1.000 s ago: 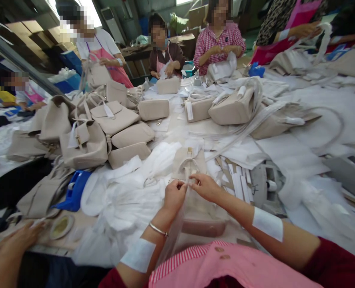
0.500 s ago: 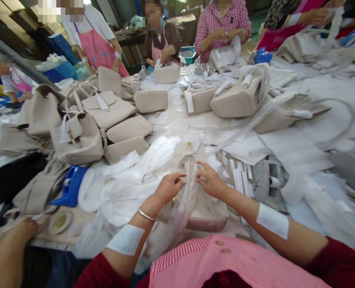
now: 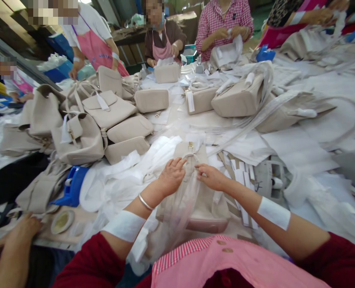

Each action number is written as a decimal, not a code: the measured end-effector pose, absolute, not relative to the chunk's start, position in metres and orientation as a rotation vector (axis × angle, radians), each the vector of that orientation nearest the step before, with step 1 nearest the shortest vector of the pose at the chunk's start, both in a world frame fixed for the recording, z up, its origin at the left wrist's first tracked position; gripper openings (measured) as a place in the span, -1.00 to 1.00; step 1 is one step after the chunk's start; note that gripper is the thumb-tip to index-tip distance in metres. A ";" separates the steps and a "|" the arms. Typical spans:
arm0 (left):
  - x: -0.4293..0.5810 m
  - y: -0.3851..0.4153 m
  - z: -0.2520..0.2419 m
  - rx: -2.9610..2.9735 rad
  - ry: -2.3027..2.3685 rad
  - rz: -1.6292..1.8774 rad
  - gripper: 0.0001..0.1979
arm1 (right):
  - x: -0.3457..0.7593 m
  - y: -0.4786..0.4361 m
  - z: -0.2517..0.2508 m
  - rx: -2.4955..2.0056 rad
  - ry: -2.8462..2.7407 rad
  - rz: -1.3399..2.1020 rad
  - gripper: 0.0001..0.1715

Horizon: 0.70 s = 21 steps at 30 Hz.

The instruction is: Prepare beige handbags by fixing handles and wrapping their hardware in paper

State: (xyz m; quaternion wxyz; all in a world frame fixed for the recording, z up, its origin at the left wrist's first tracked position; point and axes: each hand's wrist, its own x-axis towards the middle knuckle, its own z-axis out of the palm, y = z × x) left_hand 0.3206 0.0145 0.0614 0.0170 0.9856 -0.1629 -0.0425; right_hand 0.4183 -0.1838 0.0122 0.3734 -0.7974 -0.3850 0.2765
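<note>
A beige backpack-style handbag lies in front of me, its base toward my body. Clear plastic wrap runs down over its straps, and a gold-coloured buckle shows at its far end. My left hand is at the left of the straps, back upward, fingers stretched out and slightly apart; its thumb is hidden. On the other side, my right hand has its thumb and fingertips pinched at the upper part of the wrapped strap. White wrapping sheets are heaped left of the bag.
Beige handbags pile up at left, with more bags farther back. A blue tape dispenser and tape roll lie left; a grey dispenser and card strips lie right. A neighbour's hand rests lower left; co-workers stand opposite.
My left hand has turned from a pinch to stretched-out fingers, moving slightly up over the bag. My right hand has shifted slightly, staying by the strap. The bag lies almost where it was.
</note>
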 end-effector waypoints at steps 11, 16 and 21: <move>0.369 0.025 0.030 2.964 -0.587 -0.600 -0.81 | 0.437 -0.170 0.003 -2.247 -1.042 0.823 -0.86; 0.373 0.027 0.025 2.947 -0.726 -0.434 -0.80 | 0.444 -0.163 -0.002 -2.238 -1.083 0.818 -0.88; 0.389 0.033 0.024 2.826 -0.633 -0.637 -0.84 | 0.453 -0.160 0.000 -2.302 -1.014 0.867 -0.83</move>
